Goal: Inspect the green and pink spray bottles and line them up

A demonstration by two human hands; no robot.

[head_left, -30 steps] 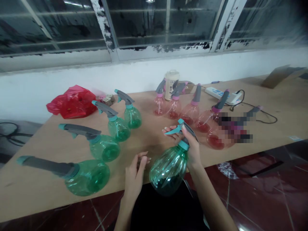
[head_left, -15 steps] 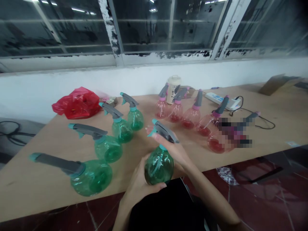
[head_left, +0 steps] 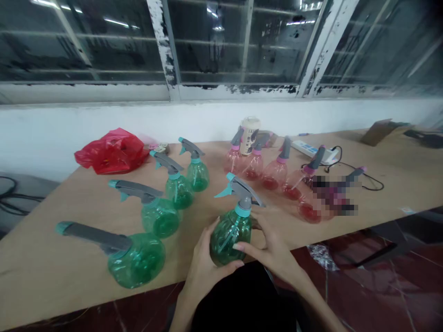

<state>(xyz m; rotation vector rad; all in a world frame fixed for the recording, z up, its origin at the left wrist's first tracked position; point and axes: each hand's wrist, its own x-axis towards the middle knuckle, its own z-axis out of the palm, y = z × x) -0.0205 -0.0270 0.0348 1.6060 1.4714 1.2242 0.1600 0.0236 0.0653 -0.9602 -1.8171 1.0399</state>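
Both hands cup a green spray bottle (head_left: 228,235) with a grey and teal trigger head, near the table's front edge. My left hand (head_left: 206,265) wraps the bottle's left side, thumb across the lower front. From the right, my right hand (head_left: 272,246) grips the body with its thumb on the front; its other fingers are partly hidden behind. To the left stand several green spray bottles (head_left: 161,219) in a slanting row, the nearest one (head_left: 136,260) closest to the edge. Several pink spray bottles (head_left: 275,173) form another row to the right.
A red plastic bag (head_left: 112,152) lies at the back left of the wooden table (head_left: 86,203). Behind the pink bottles stands a printed cup (head_left: 249,136). A white power strip (head_left: 313,152) with a black cable and a cardboard piece (head_left: 377,131) lie at the right.
My right hand has moved down from the spray head to the bottle's right side. The head's trigger now shows uncovered. My left hand keeps its hold.
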